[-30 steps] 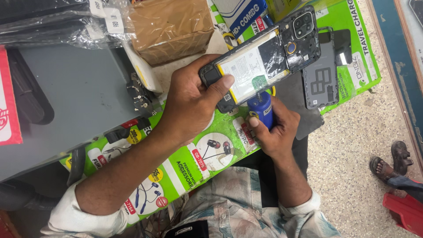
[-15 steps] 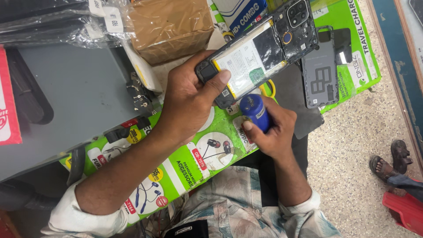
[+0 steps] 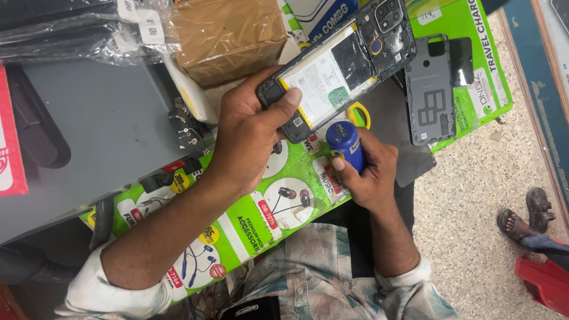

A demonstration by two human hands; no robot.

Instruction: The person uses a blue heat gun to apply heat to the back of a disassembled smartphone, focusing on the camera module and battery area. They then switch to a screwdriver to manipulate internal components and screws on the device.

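- The right hand (image 3: 367,175) is closed around a blue-handled screwdriver (image 3: 345,145); its tip seems to meet the phone's lower edge, though this is hidden.
- The left hand (image 3: 252,133) grips the opened phone (image 3: 341,65), battery side up, above the green mat (image 3: 255,207).
- Unscrewing looks in hand; the next turn needs a steady phone.
- The grey back cover (image 3: 430,89) lies beyond.

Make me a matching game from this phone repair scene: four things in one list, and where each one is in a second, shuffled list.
Things:
1. opened phone
2. blue tool handle
3. grey back cover
4. brown parcel

Places:
A. lying on the dark mat beside the green card
B. gripped in the right hand
C. at the top, beside clear plastic bags
D. held in the left hand

Pairs: 1-D, 2-B, 3-A, 4-C
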